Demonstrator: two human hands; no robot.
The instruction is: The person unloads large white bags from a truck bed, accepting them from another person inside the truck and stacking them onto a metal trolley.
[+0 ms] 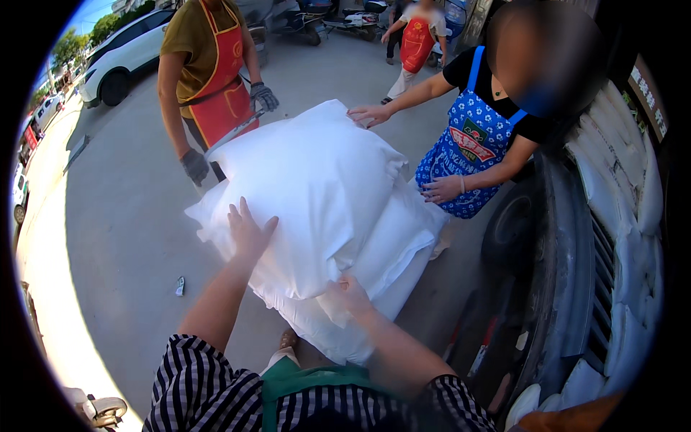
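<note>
A full white sack (302, 173) lies on top of a stack in front of me, with more white sacks (331, 335) beneath it. Spread fingers of my left hand (248, 234) rest on the top sack's near left side. At its near edge, my right hand (350, 294) is closed on a gathered corner of the cloth. Across the stack, a person in a blue apron (468, 144) touches the sacks with both hands. At the far left, a person in a red apron (229, 79) wears grey gloves (193, 165) and holds a metal bar beside the stack.
At the right stands a truck bed loaded with white sacks (637, 209), its wheel (509, 227) near the stack. A white car (115, 65) and several motor scooters (356, 20) are parked behind. Another person in red (419, 39) walks there. Litter (181, 286) lies on the concrete.
</note>
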